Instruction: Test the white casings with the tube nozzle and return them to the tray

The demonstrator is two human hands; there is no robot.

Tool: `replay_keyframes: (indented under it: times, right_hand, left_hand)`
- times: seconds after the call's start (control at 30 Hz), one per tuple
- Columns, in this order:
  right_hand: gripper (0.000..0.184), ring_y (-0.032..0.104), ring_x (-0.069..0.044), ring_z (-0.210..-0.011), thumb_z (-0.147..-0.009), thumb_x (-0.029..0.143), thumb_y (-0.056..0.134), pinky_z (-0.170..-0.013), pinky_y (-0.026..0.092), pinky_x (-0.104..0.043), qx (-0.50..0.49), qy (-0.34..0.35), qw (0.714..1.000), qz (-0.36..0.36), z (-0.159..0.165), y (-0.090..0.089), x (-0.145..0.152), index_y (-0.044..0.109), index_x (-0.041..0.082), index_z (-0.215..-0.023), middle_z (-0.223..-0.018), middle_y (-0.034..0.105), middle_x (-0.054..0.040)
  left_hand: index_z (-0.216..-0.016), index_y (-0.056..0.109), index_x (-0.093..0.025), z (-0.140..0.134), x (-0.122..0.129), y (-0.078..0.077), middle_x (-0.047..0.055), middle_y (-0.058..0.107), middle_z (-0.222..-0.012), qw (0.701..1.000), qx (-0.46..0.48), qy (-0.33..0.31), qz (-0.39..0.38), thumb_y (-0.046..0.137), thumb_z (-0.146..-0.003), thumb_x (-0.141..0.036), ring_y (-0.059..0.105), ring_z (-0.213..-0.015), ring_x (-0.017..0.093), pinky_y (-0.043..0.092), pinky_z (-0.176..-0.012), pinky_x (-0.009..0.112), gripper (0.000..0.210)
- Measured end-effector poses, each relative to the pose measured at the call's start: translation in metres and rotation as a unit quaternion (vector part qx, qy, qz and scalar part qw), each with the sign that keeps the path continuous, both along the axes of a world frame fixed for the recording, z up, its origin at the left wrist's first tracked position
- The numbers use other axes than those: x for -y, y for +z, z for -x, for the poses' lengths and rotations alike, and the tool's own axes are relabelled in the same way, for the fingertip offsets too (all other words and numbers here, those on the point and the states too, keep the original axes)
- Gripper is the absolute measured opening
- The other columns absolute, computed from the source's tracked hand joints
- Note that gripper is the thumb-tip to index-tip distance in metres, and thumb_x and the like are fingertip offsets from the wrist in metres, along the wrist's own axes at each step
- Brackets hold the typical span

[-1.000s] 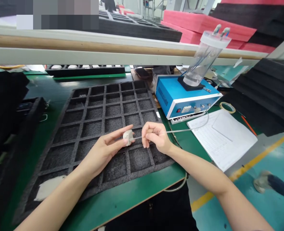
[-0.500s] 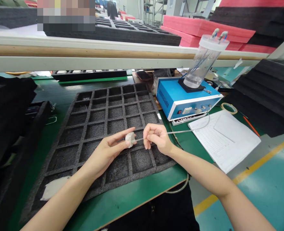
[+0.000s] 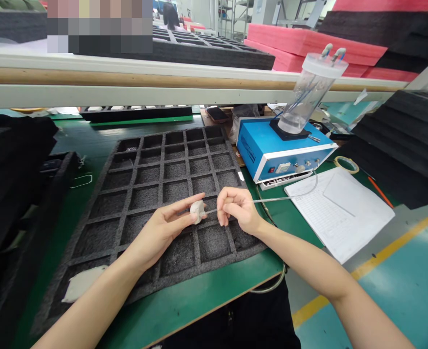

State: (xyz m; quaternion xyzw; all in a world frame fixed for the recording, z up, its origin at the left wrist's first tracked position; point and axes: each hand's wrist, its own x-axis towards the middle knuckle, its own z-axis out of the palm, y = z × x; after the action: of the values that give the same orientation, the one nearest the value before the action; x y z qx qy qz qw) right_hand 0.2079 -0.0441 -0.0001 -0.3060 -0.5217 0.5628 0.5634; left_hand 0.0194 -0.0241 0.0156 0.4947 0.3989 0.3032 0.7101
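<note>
Above a black foam tray (image 3: 177,169) with square compartments, my left hand (image 3: 163,228) pinches a small off-white rounded part (image 3: 197,212) between thumb and fingers. My right hand (image 3: 237,208) is closed around a thin clear tube (image 3: 272,199), whose left end meets the side of the white part. From my right hand the tube curves up to a fitting on the front of a blue box-shaped machine (image 3: 286,150). A clear cylinder (image 3: 301,97) with some liquid in it stands tilted in view on top of that machine.
Paper sheets (image 3: 339,213) lie right of the tray, with a tape roll (image 3: 346,165) and an orange pen (image 3: 380,191) behind. A flat off-white piece (image 3: 85,282) rests in the tray's near-left compartment. Black foam stacks (image 3: 406,135) flank the green table; a shelf rail (image 3: 199,92) crosses behind.
Both hands keep the same hold on the white part and the tube. The whole view has shifted very slightly; nothing else visibly differs.
</note>
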Motion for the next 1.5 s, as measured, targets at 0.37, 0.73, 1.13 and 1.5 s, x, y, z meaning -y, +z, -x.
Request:
replay_keyframes:
  times: [0.37, 0.73, 1.13, 1.5]
  right_hand:
    - [0.003, 0.047, -0.008, -0.034, -0.067, 0.016, 0.050, -0.037, 0.038, -0.018, 0.016, -0.001, 1.000, -0.002, -0.0008, -0.0008, 0.0004, 0.053, 0.015, -0.066, -0.043, 0.058, 0.0034]
    - [0.003, 0.046, -0.008, -0.035, -0.066, 0.015, 0.049, -0.037, 0.038, -0.018, 0.017, -0.002, 1.000, -0.004, -0.0008, -0.0016, 0.0004, 0.053, 0.015, -0.067, -0.044, 0.057, 0.0029]
    - [0.003, 0.046, -0.008, -0.034, -0.065, 0.016, 0.050, -0.037, 0.037, -0.018, 0.023, -0.008, 1.000, 0.001, -0.0001, 0.0014, 0.0015, 0.053, 0.016, -0.065, -0.043, 0.057, 0.0036]
    - [0.005, 0.047, -0.008, -0.034, -0.066, 0.014, 0.049, -0.037, 0.038, -0.018, 0.019, -0.005, 1.000, -0.005, -0.0008, 0.0002, 0.0018, 0.053, 0.015, -0.066, -0.044, 0.058, 0.0031]
  left_hand:
    - [-0.118, 0.063, -0.026, 0.0003, -0.0003, -0.0012, 0.003, 0.069, -0.112, 1.000, -0.003, -0.007, -0.002, 0.073, -0.072, -0.029, 0.063, -0.106, 0.023, 0.034, -0.108, 0.040, 0.048]
    - [-0.121, 0.061, -0.024, 0.0005, 0.0002, 0.0017, 0.004, 0.069, -0.112, 1.000, -0.013, -0.011, -0.005, 0.073, -0.073, -0.030, 0.061, -0.108, 0.024, 0.033, -0.109, 0.041, 0.050]
    - [-0.121, 0.062, -0.024, -0.0016, 0.0007, 0.0031, 0.004, 0.070, -0.109, 1.000, -0.015, -0.006, -0.008, 0.073, -0.071, -0.030, 0.062, -0.106, 0.024, 0.035, -0.107, 0.040, 0.051]
    - [-0.120, 0.062, -0.024, -0.0017, 0.0004, 0.0020, 0.005, 0.070, -0.110, 1.000, -0.018, -0.008, -0.013, 0.073, -0.071, -0.030, 0.063, -0.106, 0.025, 0.035, -0.107, 0.041, 0.050]
